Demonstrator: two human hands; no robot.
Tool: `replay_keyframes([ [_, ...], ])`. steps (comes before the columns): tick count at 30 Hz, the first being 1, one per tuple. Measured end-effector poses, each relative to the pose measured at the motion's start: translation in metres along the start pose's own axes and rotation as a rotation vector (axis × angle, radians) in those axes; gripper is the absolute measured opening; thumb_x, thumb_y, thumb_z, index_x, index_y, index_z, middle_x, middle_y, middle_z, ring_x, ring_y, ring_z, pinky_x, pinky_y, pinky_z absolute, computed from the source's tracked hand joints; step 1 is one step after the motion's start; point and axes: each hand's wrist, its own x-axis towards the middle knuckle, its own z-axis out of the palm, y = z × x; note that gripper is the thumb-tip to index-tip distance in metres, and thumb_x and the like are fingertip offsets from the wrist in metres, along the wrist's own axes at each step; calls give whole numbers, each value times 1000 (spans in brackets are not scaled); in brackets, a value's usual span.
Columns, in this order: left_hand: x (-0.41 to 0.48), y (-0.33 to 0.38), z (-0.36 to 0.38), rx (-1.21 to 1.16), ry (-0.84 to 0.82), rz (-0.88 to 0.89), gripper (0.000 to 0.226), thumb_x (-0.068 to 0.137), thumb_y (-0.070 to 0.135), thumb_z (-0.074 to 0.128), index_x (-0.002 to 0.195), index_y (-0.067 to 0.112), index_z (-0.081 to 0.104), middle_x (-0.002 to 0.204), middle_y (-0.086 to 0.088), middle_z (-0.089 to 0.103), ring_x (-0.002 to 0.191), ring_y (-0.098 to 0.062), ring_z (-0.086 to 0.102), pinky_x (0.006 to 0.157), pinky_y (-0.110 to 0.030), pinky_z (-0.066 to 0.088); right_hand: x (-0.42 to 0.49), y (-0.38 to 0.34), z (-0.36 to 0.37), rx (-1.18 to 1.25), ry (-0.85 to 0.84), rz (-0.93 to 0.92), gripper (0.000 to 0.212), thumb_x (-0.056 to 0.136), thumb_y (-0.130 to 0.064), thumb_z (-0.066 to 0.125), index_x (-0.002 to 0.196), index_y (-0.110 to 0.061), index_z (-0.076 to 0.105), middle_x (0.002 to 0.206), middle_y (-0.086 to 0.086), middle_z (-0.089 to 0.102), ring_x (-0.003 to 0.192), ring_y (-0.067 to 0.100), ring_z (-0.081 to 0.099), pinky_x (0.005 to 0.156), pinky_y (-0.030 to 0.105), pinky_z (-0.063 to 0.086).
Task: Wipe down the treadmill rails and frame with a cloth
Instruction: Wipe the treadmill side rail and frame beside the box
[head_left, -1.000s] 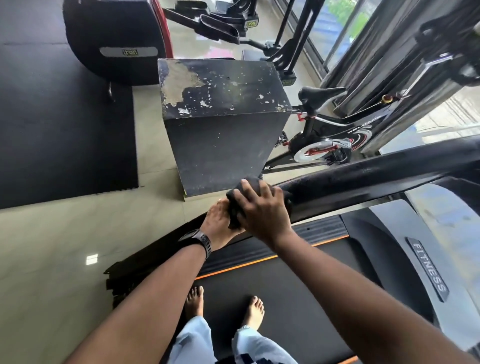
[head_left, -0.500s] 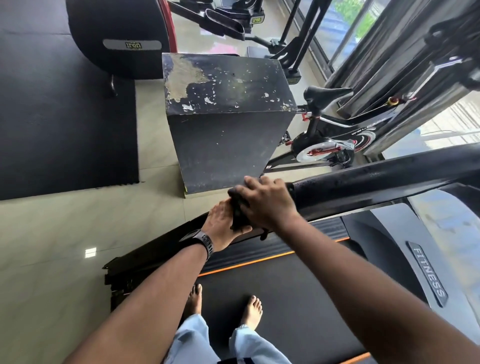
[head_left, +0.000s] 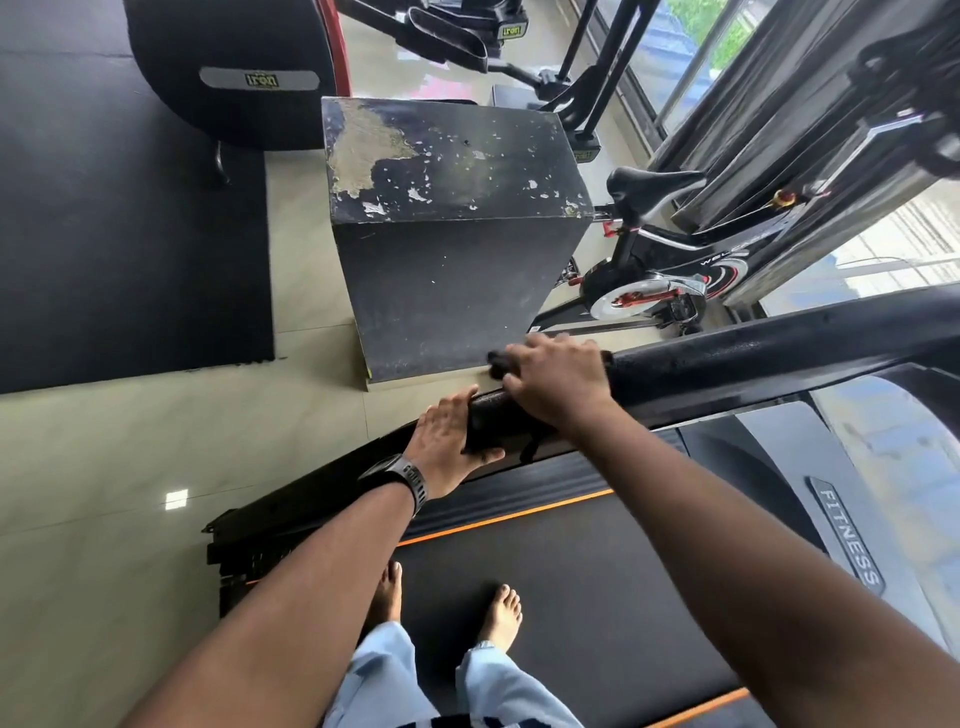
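The treadmill's black padded handrail (head_left: 753, 358) runs from the right edge down to its free end near the centre. My right hand (head_left: 556, 382) lies over the rail near that end and grips a dark cloth (head_left: 496, 359) wrapped round it; only a bit of cloth shows past my fingers. My left hand (head_left: 447, 447), with a watch on the wrist, holds the rail's end, fingers on the far side and thumb underneath. Below are the black belt (head_left: 597, 587) with orange side stripes and my bare feet.
A worn black box (head_left: 452, 234) stands on the tiled floor just beyond the rail. A spin bike (head_left: 654, 280) is to its right, an elliptical machine (head_left: 234, 62) behind it, a black floor mat (head_left: 119, 208) at left. The grey motor cover (head_left: 852, 519) reads FITNESS.
My right hand has slid the cloth a little further up the rail, away from my left hand. The rail's end between the two hands now shows bare. The view shifted slightly.
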Motion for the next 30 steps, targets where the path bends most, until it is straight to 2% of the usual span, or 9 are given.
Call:
replay_keyframes([
  [4,-1,-1,-1,-6,27,27,93,83,52,72,153,19,20,142,-7,39,127,-27,41,112,-38,27,-49,-21,30,-84,250,203,52,90,-46,51,138,-28,56,150,10,50,122,40,54,93,54,41],
  [8,0,2,-2,26,12,11,87,83,52,71,149,15,27,136,-9,43,124,-29,43,109,-38,31,-55,-40,48,-17,373,29,49,92,-44,54,138,-29,58,148,10,53,120,42,55,91,54,44],
  [10,1,2,-2,27,13,2,89,83,56,69,150,17,25,137,-8,42,125,-27,42,111,-40,31,-32,-26,34,-36,280,-94,42,90,-48,54,127,-30,64,139,7,61,108,39,61,83,50,46],
  [12,0,0,-2,-1,1,7,93,84,55,69,154,20,19,144,-6,38,130,-26,39,115,-40,27,-16,-2,23,-35,194,-61,43,87,-52,52,124,-32,64,137,5,62,105,37,63,80,46,47],
  [17,-1,2,-3,9,-6,5,94,83,56,68,154,22,17,145,-5,38,131,-24,39,116,-40,27,-61,-20,44,-9,393,232,53,91,-41,53,143,-30,53,156,14,44,123,42,52,92,54,44],
  [19,1,4,-4,38,0,-6,92,79,60,68,150,21,24,140,-6,42,128,-25,42,113,-38,31,-73,-41,55,17,432,162,52,95,-39,52,146,-30,51,158,13,42,126,44,50,93,55,44],
  [21,3,8,-5,59,-3,-17,91,74,67,64,144,17,34,133,-7,47,125,-27,45,109,-37,33,-56,-43,55,23,476,24,44,95,-40,55,137,-30,60,151,12,52,119,45,57,87,53,46],
  [24,1,9,-5,39,28,-7,92,78,71,59,148,16,33,140,-6,46,129,-25,42,111,-35,29,-26,-16,36,-27,374,-95,36,90,-44,58,122,-30,67,138,10,64,103,41,64,76,48,48],
  [30,-7,8,7,-14,85,1,96,80,77,37,153,17,21,151,-4,34,140,-22,31,119,-46,22,-70,-23,56,0,481,199,56,92,-41,57,147,-31,49,159,9,40,130,42,48,93,54,41],
])
